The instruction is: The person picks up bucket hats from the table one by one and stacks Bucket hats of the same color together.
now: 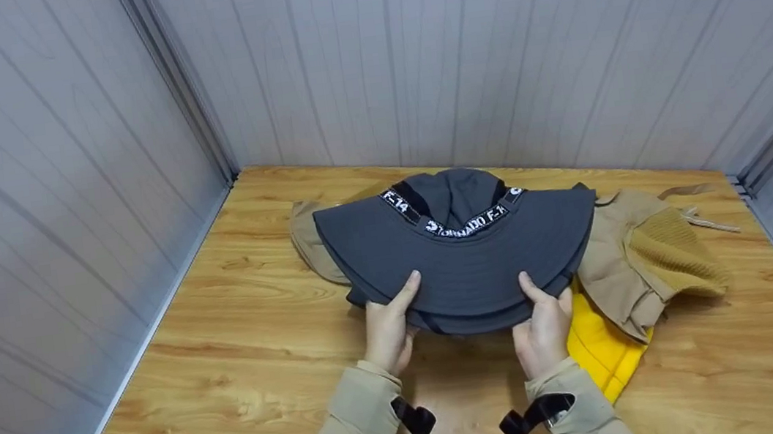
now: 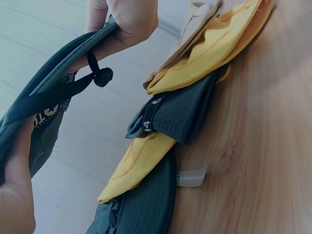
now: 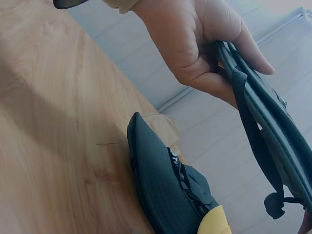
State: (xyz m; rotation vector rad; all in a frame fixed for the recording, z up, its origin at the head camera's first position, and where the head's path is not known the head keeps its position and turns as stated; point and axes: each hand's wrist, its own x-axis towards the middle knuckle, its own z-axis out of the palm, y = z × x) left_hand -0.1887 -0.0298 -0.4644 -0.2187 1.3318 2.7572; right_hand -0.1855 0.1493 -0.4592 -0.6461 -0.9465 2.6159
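Note:
A dark grey wide-brimmed bucket hat (image 1: 468, 281), its patterned black-and-white lettered band facing up, is held above the table by both hands. My left hand (image 1: 387, 331) grips the near brim on the left, thumb on top and fingers beneath. On the right, my right hand (image 1: 545, 323) grips the same brim likewise. A black chin strap with a toggle (image 2: 102, 77) hangs under the hat. Behind and below it, the wrist views show another dark grey hat (image 3: 156, 180), a yellow hat (image 2: 139, 163) and a folded dark grey hat (image 2: 178, 109), all apart from my hands.
At the right lie a beige hat with a ribbed mustard crown (image 1: 678, 247) and a bright yellow hat (image 1: 601, 345). A beige brim (image 1: 312, 244) shows at the left. Pale panelled walls (image 1: 484, 50) border the wooden table (image 1: 230, 384). A whitish tag (image 2: 192, 178) lies on it.

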